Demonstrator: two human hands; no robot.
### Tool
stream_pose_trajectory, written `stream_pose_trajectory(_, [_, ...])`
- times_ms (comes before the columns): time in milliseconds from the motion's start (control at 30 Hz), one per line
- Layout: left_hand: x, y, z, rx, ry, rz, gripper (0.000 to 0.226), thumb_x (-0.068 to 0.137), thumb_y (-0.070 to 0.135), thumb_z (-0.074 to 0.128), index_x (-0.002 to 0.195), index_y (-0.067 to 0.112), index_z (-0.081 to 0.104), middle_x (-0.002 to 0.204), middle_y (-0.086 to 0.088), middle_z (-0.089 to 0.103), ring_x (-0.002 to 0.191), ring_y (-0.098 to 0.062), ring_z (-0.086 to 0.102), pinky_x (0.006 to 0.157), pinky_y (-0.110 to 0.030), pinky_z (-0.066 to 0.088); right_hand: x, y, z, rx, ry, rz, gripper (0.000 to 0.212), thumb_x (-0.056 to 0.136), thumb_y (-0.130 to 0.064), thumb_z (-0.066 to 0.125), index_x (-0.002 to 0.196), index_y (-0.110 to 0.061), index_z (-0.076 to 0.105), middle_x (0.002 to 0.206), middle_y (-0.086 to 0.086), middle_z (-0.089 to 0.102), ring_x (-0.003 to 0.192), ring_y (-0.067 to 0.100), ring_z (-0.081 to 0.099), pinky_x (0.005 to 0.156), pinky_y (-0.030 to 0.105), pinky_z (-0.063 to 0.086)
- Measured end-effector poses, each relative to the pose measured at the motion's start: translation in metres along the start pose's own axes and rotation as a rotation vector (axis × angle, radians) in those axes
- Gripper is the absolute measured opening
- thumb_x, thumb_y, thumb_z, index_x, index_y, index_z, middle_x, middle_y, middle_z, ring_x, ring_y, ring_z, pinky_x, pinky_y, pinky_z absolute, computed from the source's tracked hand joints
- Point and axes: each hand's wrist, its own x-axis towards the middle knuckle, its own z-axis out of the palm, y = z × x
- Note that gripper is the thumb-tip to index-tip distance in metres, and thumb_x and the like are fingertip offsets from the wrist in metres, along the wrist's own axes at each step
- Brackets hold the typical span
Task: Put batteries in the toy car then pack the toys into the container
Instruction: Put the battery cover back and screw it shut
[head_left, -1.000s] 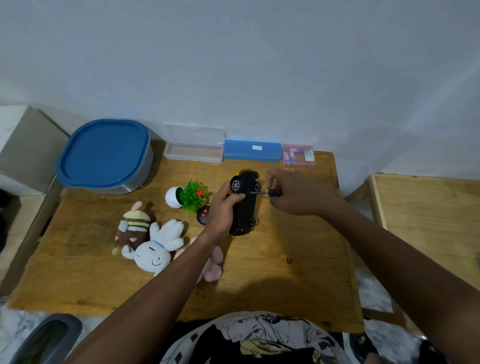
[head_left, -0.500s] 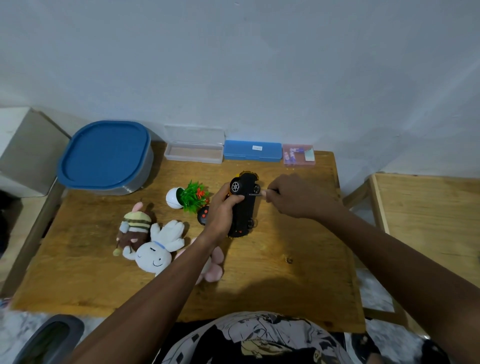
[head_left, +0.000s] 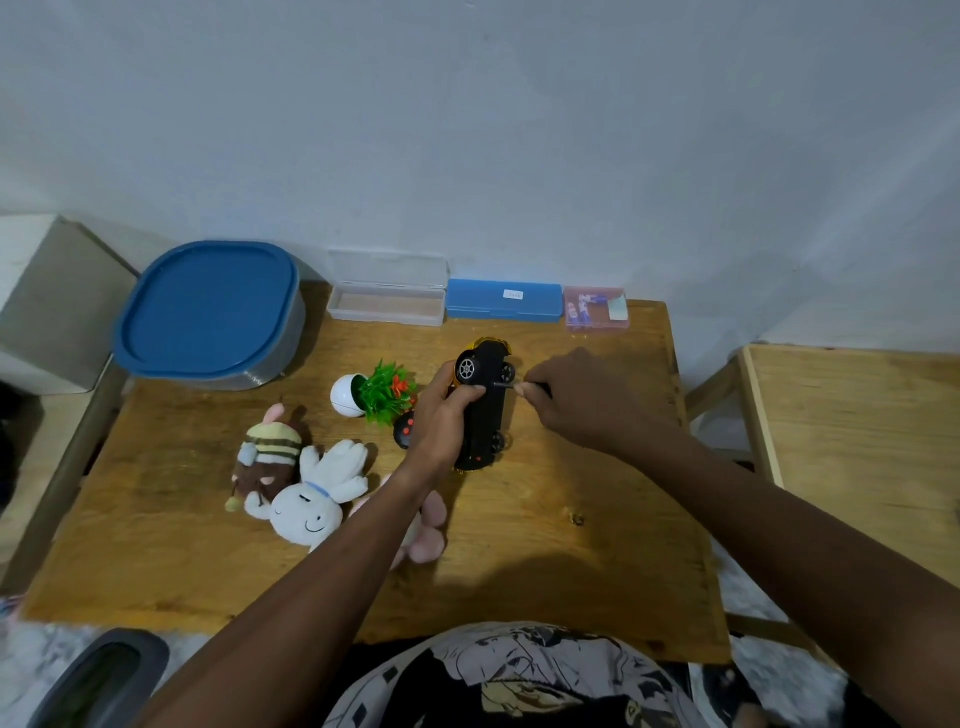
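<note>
— So where is the toy car (head_left: 480, 410) being kept right now?

— It is being held underside up, just above the middle of the wooden table (head_left: 545, 545), with its nose pointing to twelve o'clock. The left hand (head_left: 441, 421) is being wrapped tightly around its body from nine o'clock. From three o'clock, a small screwdriver (head_left: 511, 386) is being pinched in the right hand (head_left: 576, 400), with its tip being pressed to the chassis near the front wheels.

— How far along is the job being judged to be?

— Early, it seems. The battery cover is probably being unscrewed; whether any batteries are being fitted cannot be told. What may be batteries are being kept in a small pink case (head_left: 596, 308) at twelve o'clock. Nothing is being packed yet: the container (head_left: 208, 312) at ten o'clock is being left with its blue lid on.

— And what is waiting around the car?

— A black remote (head_left: 404, 429) and a toy plant in a white pot (head_left: 376, 396) are lying at nine o'clock, while a striped plush (head_left: 267, 454), a white plush (head_left: 317, 493) and a pink plush (head_left: 428, 530) are being left at eight o'clock. A clear case (head_left: 387, 301) and a blue case (head_left: 504, 305) are lined against the pale wall. Another wooden surface (head_left: 857, 441) is standing at three o'clock.
</note>
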Motion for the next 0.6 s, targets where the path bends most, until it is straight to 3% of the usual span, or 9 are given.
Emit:
stream_pose_trajectory(67, [-0.001, -0.001, 0.000, 0.009, -0.004, -0.001, 0.030, 0.092, 0.022, 0.055, 0.120, 0.018, 0.063, 0.105, -0.010, 0.069, 0.093, -0.023, 0.069, 0.071, -0.035, 0.059, 0.003, 0.000, 0.001, 0.128, -0.037, 0.096, 0.037, 0.100, -0.036, 0.049, 0.067, -0.023, 0.058, 0.063, -0.001, 0.057, 0.057, 0.016, 0.053, 0.059, 0.034, 0.047])
stream_pose_trajectory(133, [-0.002, -0.002, 0.000, -0.024, 0.019, -0.015, 0.030, 0.090, 0.024, 0.055, 0.118, 0.021, 0.064, 0.105, -0.009, 0.070, 0.095, -0.023, 0.069, 0.074, -0.039, 0.058, 0.005, -0.002, -0.003, 0.205, -0.079, 0.121, 0.028, 0.099, -0.033, 0.052, 0.082, -0.017, 0.067, 0.073, 0.001, 0.064, 0.064, 0.015, 0.059, 0.059, 0.029, 0.045])
stream_pose_trajectory(200, [-0.001, 0.000, 0.001, -0.066, 0.049, -0.021, 0.027, 0.094, 0.018, 0.054, 0.118, 0.020, 0.064, 0.104, -0.008, 0.070, 0.093, -0.021, 0.070, 0.076, -0.041, 0.058, 0.004, -0.003, -0.008, 0.253, -0.074, 0.108, 0.007, 0.093, -0.026, 0.061, 0.096, -0.020, 0.061, 0.082, -0.008, 0.060, 0.072, 0.007, 0.058, 0.059, 0.021, 0.043])
stream_pose_trajectory(233, [0.001, 0.001, 0.001, -0.071, 0.052, -0.022, 0.027, 0.095, 0.017, 0.053, 0.120, 0.018, 0.064, 0.105, -0.009, 0.070, 0.092, -0.020, 0.070, 0.076, -0.043, 0.058, 0.003, -0.003, -0.009, 0.261, -0.053, 0.087, 0.011, 0.089, -0.019, 0.065, 0.098, -0.020, 0.058, 0.082, -0.010, 0.057, 0.075, 0.007, 0.058, 0.060, 0.020, 0.044])
stream_pose_trajectory(300, [0.004, 0.004, 0.000, -0.068, 0.032, -0.021, 0.029, 0.095, 0.016, 0.053, 0.123, 0.015, 0.063, 0.104, -0.010, 0.070, 0.090, -0.020, 0.070, 0.074, -0.043, 0.058, 0.002, -0.001, -0.009, 0.217, 0.040, -0.005, 0.013, 0.086, -0.013, 0.068, 0.095, -0.020, 0.060, 0.081, -0.010, 0.058, 0.078, 0.009, 0.059, 0.067, 0.025, 0.051])
stream_pose_trajectory(367, [0.005, 0.004, -0.001, -0.055, 0.020, -0.018, 0.031, 0.092, 0.018, 0.054, 0.122, 0.014, 0.063, 0.101, -0.009, 0.070, 0.088, -0.020, 0.070, 0.072, -0.041, 0.058, 0.003, 0.003, -0.010, 0.067, 0.137, -0.096, 0.003, 0.088, -0.022, 0.067, 0.089, -0.024, 0.065, 0.080, -0.009, 0.062, 0.077, 0.008, 0.058, 0.071, 0.032, 0.055])
stream_pose_trajectory(467, [0.003, 0.003, -0.001, -0.040, 0.019, -0.021, 0.032, 0.088, 0.023, 0.055, 0.118, 0.017, 0.065, 0.099, -0.008, 0.070, 0.091, -0.024, 0.069, 0.073, -0.041, 0.057, 0.006, 0.007, -0.013, -0.143, 0.141, -0.133, 0.019, 0.095, -0.038, 0.056, 0.088, -0.027, 0.070, 0.073, -0.010, 0.063, 0.069, 0.010, 0.058, 0.067, 0.036, 0.055])
stream_pose_trajectory(600, [0.005, 0.004, -0.001, -0.016, 0.006, -0.018, 0.030, 0.091, 0.020, 0.055, 0.119, 0.017, 0.063, 0.102, -0.011, 0.070, 0.087, -0.022, 0.070, 0.072, -0.043, 0.058, 0.005, 0.001, -0.012, -0.082, 0.083, -0.081, 0.037, 0.100, -0.039, 0.049, 0.068, -0.022, 0.058, 0.058, -0.005, 0.053, 0.055, 0.011, 0.052, 0.062, 0.036, 0.055])
